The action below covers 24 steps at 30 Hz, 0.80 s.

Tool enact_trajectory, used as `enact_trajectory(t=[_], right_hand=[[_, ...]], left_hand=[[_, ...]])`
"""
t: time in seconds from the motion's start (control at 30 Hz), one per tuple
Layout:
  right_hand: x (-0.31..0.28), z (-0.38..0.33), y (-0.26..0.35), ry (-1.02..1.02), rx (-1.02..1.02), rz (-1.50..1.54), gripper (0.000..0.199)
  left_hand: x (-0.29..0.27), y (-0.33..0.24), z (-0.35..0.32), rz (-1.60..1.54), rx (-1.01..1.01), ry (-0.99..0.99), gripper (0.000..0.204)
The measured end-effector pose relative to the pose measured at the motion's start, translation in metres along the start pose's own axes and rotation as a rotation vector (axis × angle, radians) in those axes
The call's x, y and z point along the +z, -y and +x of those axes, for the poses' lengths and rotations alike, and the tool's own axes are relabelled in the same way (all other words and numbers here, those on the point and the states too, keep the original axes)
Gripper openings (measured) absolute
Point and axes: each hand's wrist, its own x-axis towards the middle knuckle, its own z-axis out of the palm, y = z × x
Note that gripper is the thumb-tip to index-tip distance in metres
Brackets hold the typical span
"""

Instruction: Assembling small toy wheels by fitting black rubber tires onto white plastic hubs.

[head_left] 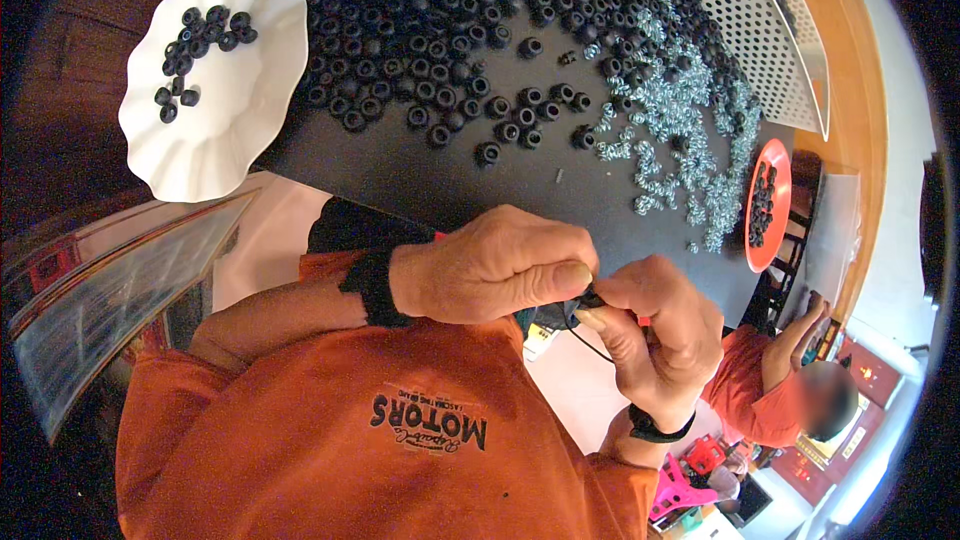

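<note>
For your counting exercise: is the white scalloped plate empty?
No, the white scalloped plate holds a small cluster of black rubber rings near its upper edge.

Matt black rubber rings [440,50] – shiny metal springs [690,120] – glossy white plate [225,130].

Bright, even light; strong fisheye bending, dark vignetted corners, mild blur

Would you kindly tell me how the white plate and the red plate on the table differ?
The white plate has a wavy, scalloped rim; the red plate looks plain-edged. The white plate lies at the table's left edge, the red plate at its right edge beside the silver screws. The white plate's black rubber rings cluster at one end, leaving most of it bare; the red plate's fill more of its middle. Both hold black rings.
</note>
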Motion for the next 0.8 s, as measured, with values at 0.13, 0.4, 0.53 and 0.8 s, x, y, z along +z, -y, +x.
enact_trajectory(t=[0.13, 0.4, 0.53, 0.8], right_hand=[[0.003, -0.002, -0.003, -0.023, -0.049, 0.008, 0.019], [0.016, -0.008, -0.004, -0.164, -0.171, -0.142, 0.02], [0.019, -0.007, -0.003, -0.167, -0.174, -0.214, 0.021], [0.013, -0.008, -0.016, 0.007, 0.122, 0.296, 0.044]], left_hand=[[-0.002, -0.002, 0.0, 0.002, -0.014, 0.016, 0.025], [-0.001, 0.0, 0.0, -0.067, -0.059, -0.007, 0.03], [0.001, -0.002, 0.002, -0.07, -0.062, -0.082, 0.032], [-0.003, -0.002, -0.001, -0.095, -0.096, -0.014, 0.033]])
